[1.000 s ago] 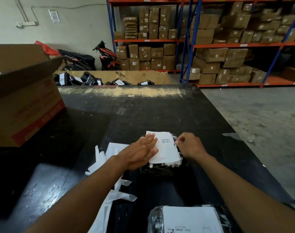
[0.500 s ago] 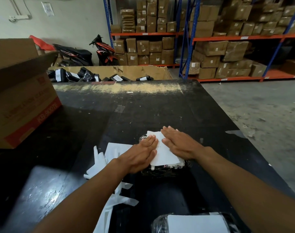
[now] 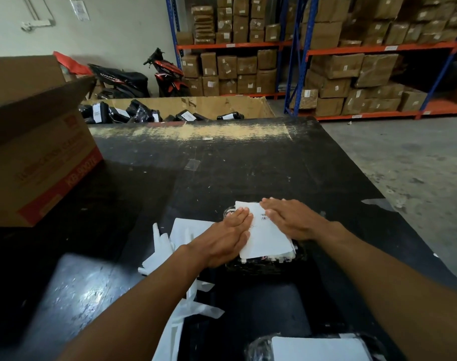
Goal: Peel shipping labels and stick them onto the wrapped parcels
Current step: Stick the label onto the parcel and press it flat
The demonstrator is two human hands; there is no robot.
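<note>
The shipping label [image 3: 266, 238] lies on top of the wrapped parcel [image 3: 264, 267], which sits on the black table [image 3: 248, 165] toward its near edge, about midway between the side edges. Both hands are laid flat on the label. The left hand [image 3: 227, 238] covers its left margin and the right hand [image 3: 290, 217] covers its far right part. Fingers are straight and together on both, and neither hand grips anything. This looks like the smoothing step, with the label down but not yet firmly bonded. To do it well, press from the middle outward so air escapes at the margins, then run the fingertips along each edge and corner (the near edge seems to overhang the lumpy wrap, so it may lift). The printed barcode between the hands should be left flat and uncreased. The parcel's soft film probably gives under pressure, so one palm can steady it while the other sweeps. Peeled backing scraps [image 3: 170, 243] lie just left of the parcel, and another labelled parcel [image 3: 318, 349] sits at the near edge.
</note>
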